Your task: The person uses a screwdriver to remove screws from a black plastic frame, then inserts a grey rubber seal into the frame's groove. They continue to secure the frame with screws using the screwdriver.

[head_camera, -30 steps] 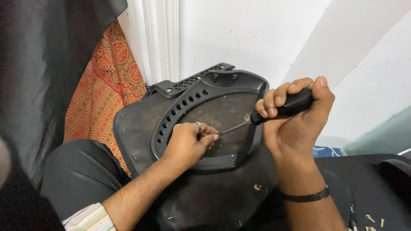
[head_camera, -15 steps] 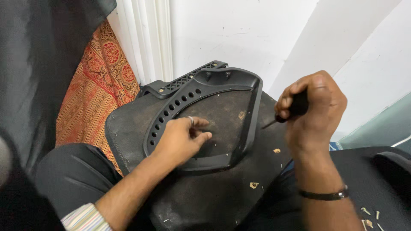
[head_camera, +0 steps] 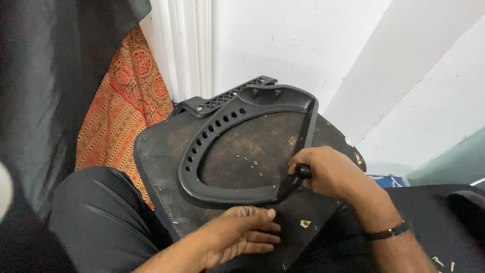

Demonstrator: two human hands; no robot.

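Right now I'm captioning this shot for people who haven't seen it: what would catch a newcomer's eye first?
The big black chair seat base in the middle, leaning on the person's lap, with a perforated black plastic frame on it. The right hand grips a black tool handle at the frame's right edge; the left hand lies flat on the base below. Left, an orange patterned cloth stands out.
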